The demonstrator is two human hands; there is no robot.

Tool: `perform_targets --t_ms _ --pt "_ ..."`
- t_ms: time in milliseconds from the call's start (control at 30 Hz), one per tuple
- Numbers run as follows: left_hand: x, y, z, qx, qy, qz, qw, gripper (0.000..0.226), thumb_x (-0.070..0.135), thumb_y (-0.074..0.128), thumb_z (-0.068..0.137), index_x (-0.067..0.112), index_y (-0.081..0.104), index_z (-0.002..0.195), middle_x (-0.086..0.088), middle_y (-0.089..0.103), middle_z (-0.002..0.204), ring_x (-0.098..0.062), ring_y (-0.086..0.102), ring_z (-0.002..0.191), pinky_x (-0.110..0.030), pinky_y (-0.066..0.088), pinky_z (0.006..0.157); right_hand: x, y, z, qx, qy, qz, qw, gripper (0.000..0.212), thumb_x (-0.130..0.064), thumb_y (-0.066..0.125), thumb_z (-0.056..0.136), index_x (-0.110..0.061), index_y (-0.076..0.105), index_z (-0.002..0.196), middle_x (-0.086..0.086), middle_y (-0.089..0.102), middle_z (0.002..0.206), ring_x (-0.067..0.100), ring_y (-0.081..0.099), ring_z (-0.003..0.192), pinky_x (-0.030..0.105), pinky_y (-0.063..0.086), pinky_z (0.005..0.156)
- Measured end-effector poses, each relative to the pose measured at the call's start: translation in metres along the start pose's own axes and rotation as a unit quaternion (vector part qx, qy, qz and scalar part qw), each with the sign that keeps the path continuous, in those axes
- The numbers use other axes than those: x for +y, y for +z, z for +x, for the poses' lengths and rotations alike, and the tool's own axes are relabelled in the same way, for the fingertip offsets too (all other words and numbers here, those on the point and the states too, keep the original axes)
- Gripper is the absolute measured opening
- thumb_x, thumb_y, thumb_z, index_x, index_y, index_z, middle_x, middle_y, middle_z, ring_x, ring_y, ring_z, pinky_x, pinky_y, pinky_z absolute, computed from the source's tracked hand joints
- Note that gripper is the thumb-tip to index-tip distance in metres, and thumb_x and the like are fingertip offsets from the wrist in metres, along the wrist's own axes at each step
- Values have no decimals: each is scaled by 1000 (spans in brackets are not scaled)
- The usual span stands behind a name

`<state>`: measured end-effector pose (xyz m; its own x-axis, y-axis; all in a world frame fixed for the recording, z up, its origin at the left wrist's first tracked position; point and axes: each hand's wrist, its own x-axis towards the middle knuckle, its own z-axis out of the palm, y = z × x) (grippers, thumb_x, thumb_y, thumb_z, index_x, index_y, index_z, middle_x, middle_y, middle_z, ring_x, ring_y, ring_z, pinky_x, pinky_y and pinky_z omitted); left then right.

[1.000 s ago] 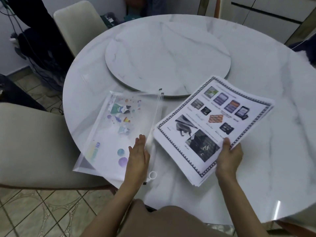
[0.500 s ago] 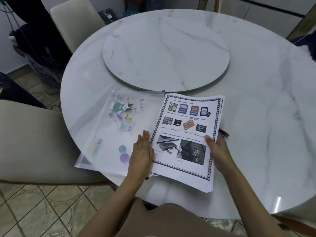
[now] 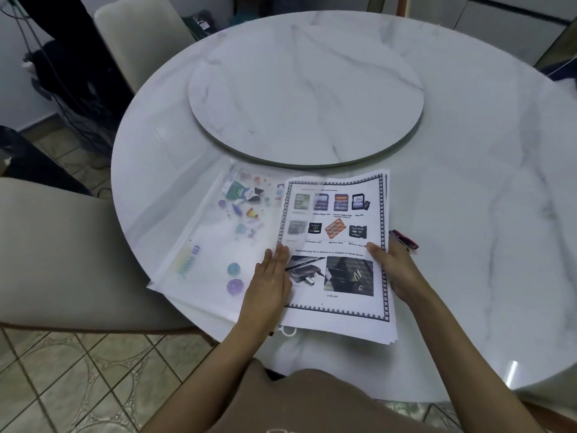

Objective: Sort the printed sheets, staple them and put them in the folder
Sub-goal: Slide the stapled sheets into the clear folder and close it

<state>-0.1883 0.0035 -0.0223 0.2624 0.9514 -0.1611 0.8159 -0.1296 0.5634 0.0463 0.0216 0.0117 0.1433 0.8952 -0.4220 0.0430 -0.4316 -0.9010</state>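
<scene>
Paper is what we have to watch: the thick stack of white printed sheets with the black patterned border [image 3: 338, 245] lies on the round white marble table [image 3: 468, 214], its left edge at the open side of the clear plastic zip folder with colourful cartoon stickers [image 3: 218, 242]. Whether any of that edge has gone inside, we cannot tell.

Our right hand [image 3: 398, 270] grips the stack's right edge, thumb on top and fingers hidden beneath. Our left hand [image 3: 270, 282] lies open and flat, palm down, across the folder's edge and the sheets' left margin.

We judge several risks. The sheets look fanned at the lower right corner, so pushing them sideways could snag loose corners on the folder mouth and crumple them. The slippery plastic could slide toward the table edge if the flat palm eases off. We see no staple, and a small red object [image 3: 404, 239] lies behind the right hand, possibly the stapler; filing now might skip the stapling.
</scene>
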Motion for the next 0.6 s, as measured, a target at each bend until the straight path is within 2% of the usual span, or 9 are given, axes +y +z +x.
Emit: perform_targets --t_ms 100,167,200,267,367,433,533,600 --pt "7 1 1 -3 1 -3 1000 79 44 -4 77 14 13 147 -5 15 157 -22 9 146 -34 14 119 2 8 4 11 5 -8 1000 28 -14 45 96 -12 54 122 13 63 119 27 65 100 46 53 89" --pt "13 0 4 -3 -11 -9 1000 63 35 6 88 13 13 147 -6 15 157 -22 8 146 -34 13 119 2 16 7 30 12 -21 999 31 -15 46 96 -8 54 125 15 63 120 30 64 101 50 50 93" --pt "16 0 5 -4 -15 -10 1000 61 31 7 90 12 13 147 -7 15 157 -23 8 146 -33 10 119 3 21 9 37 13 -24 999 31 -16 46 96 -8 54 125 15 63 120 30 64 101 49 49 94" --pt "23 -1 7 4 -10 -12 1000 73 38 -2 82 10 13 147 -9 13 156 -26 8 146 -29 3 116 2 34 12 46 14 -22 999 31 -17 45 96 -7 54 124 13 64 118 28 64 100 45 50 93" --pt "30 1 9 20 4 -16 1000 84 44 -5 74 6 18 146 -14 17 155 -32 11 145 -33 7 116 -1 53 18 75 5 -44 996 29 -15 45 95 -8 56 122 12 64 117 29 63 103 40 50 92" --pt "33 1 10 23 0 -30 999 84 43 -3 74 5 21 145 -15 19 154 -33 13 144 -33 8 116 -4 64 21 93 -6 -66 993 29 -13 45 94 -7 58 119 12 64 118 29 61 106 37 48 93" --pt "38 -1 9 22 7 -29 999 81 42 -1 76 6 23 145 -14 20 154 -32 14 144 -29 6 115 -4 75 23 99 -15 -99 990 28 -11 45 94 -5 59 118 12 64 117 28 59 107 24 42 84" --pt "38 -8 6 10 11 -38 999 65 41 9 89 12 23 146 -8 20 155 -25 15 145 -21 5 112 1 76 24 88 -9 -86 992 27 -12 47 94 -6 59 117 12 64 117 29 59 108 30 45 89"
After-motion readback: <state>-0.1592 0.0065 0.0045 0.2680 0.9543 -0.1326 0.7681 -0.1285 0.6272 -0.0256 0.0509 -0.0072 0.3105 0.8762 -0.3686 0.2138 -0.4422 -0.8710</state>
